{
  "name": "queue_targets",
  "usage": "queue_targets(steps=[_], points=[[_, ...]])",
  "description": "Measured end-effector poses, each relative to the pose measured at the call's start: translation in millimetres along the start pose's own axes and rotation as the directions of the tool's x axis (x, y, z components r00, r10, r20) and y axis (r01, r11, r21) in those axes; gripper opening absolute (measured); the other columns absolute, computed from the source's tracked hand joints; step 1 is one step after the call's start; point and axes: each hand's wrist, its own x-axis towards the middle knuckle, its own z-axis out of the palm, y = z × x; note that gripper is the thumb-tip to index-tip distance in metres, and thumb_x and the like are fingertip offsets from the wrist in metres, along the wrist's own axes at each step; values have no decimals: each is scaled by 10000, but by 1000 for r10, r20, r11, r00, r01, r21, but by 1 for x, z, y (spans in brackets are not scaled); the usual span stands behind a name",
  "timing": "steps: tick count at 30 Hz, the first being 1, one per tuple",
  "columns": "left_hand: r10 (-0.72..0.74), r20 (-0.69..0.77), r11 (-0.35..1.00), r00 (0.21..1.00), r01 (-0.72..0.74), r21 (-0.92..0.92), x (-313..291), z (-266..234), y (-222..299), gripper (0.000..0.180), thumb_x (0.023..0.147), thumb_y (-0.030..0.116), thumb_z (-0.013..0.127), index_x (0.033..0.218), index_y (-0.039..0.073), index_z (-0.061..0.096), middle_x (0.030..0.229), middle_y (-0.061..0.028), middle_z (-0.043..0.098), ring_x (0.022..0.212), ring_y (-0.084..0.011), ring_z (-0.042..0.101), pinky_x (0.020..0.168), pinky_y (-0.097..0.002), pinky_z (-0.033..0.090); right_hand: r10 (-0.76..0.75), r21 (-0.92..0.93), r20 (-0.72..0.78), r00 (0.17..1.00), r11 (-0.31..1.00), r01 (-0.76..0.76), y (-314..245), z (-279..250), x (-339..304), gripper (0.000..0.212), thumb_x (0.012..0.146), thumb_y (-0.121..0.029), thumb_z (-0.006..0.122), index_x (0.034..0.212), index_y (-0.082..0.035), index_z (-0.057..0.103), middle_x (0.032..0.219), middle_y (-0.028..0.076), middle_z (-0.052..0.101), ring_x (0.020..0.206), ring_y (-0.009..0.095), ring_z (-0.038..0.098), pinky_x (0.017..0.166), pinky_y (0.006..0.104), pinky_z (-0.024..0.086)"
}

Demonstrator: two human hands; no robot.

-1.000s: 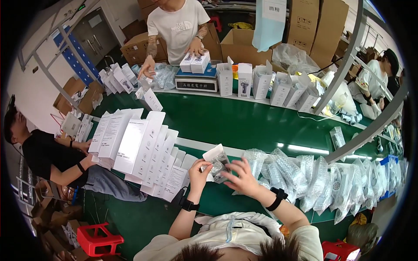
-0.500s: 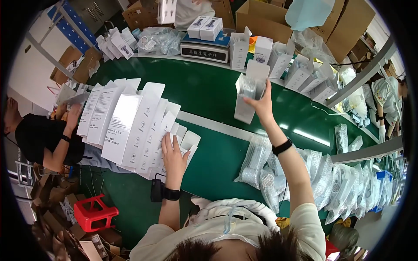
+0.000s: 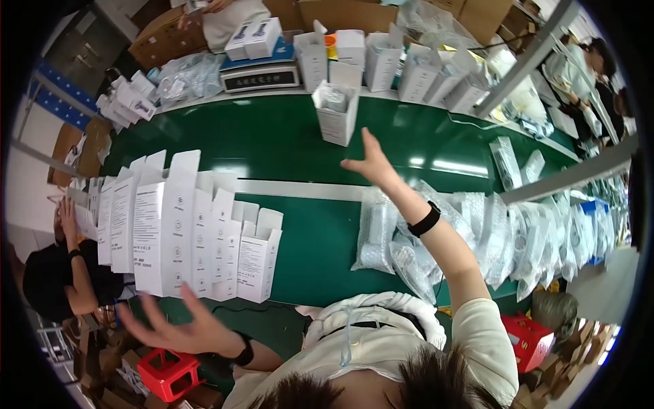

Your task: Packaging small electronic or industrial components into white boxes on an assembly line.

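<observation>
My right hand hovers open over the green belt, fingers spread, just short of an open white carton that stands on the belt with a bagged item inside. My left hand is low at the near edge, open with fingers apart, below a row of upright white cartons. It holds nothing. Clear plastic bags with white parts lie under my right forearm, which wears a black wristband.
More open white cartons line the far side beside a weighing scale. A person in black works at the left; another stands at the far side. Red crates sit on the floor. Bagged parts pile at the right.
My right hand let go of the white carton on the belt and drew back toward me. My left hand left the row of cartons and dropped below the near edge.
</observation>
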Motion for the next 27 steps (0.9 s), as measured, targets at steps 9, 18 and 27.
queue_targets(steps=[9,18,27], points=[[-35,563,999,826,35,10,14,4,-53,450,752,159,622,1173,35,522,1231,-150,480,1146,-325,429,991,-459,272,-203,657,468,860,731,-184,-95,-9,-153,781,735,-345,666,1328,-25,271,1298,205,374,1219,289,357,978,378,322],[455,530,720,715,55,-692,-71,-20,65,574,696,204,702,1203,57,479,1165,-120,514,1064,-281,482,945,-440,340,-95,965,260,961,-8,-262,-94,-13,-177,780,730,-409,673,1322,-62,301,1266,153,410,1180,243,394,927,338,373],[427,828,-308,363,920,-244,-105,55,92,1060,595,182,792,1375,107,77,1297,-129,310,1137,-263,404,963,-389,340,-319,715,323,891,699,-9,-10,-20,-149,394,790,-211,607,1113,-6,513,1204,124,443,1081,237,449,872,325,402]])
